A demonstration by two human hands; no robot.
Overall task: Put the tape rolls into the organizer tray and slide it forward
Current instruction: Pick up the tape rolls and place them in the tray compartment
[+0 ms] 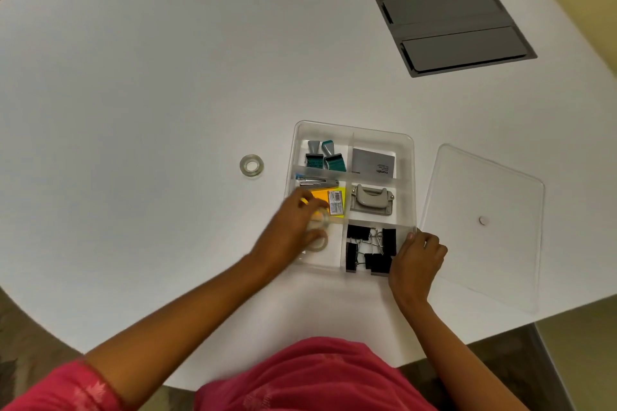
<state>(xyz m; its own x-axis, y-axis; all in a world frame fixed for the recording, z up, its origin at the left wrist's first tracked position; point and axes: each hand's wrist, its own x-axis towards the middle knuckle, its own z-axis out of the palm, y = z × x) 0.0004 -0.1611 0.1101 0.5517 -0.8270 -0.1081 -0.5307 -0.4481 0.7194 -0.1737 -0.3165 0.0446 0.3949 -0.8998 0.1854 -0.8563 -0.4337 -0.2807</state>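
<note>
A clear organizer tray (405,140) with several compartments sits on the white table. One clear tape roll (251,165) lies flat on the table, left of the tray. My left hand (290,227), blurred, is over the tray's near-left compartment and holds a clear tape roll (84,216) there. Another tape roll (320,242) lies in that compartment just under the fingers. My right hand (415,260) grips the tray's near-right corner beside the black binder clips (369,248).
A clear lid (480,223) lies right of the tray, reaching the table's edge. A grey cable hatch (455,28) is set into the table at the far right. The tray also holds stamps (324,157), a grey card (373,162), a hole punch (372,200) and sticky notes (334,202).
</note>
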